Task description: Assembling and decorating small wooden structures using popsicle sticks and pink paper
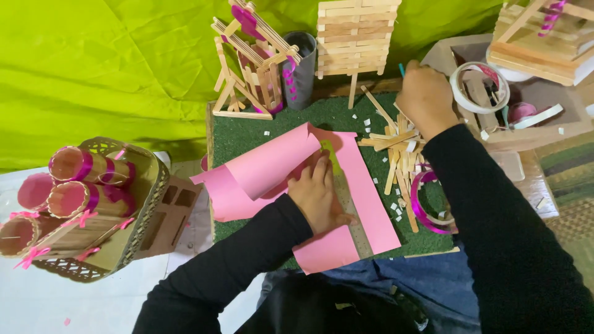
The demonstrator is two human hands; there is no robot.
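Left hand (318,195) flat on pink paper (365,192), long axis near-to-far; right hand (426,99), far right, grip unclear.

Two hands (318,193), one pink paper sheet (365,185), three stick-and-ribbon cups (71,164), one tape roll (479,86)

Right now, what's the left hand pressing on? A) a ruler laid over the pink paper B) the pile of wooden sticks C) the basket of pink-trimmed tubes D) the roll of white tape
A: the left hand lies flat on a ruler that runs across the pink paper on the green mat, while the right hand is up by the wooden sticks.
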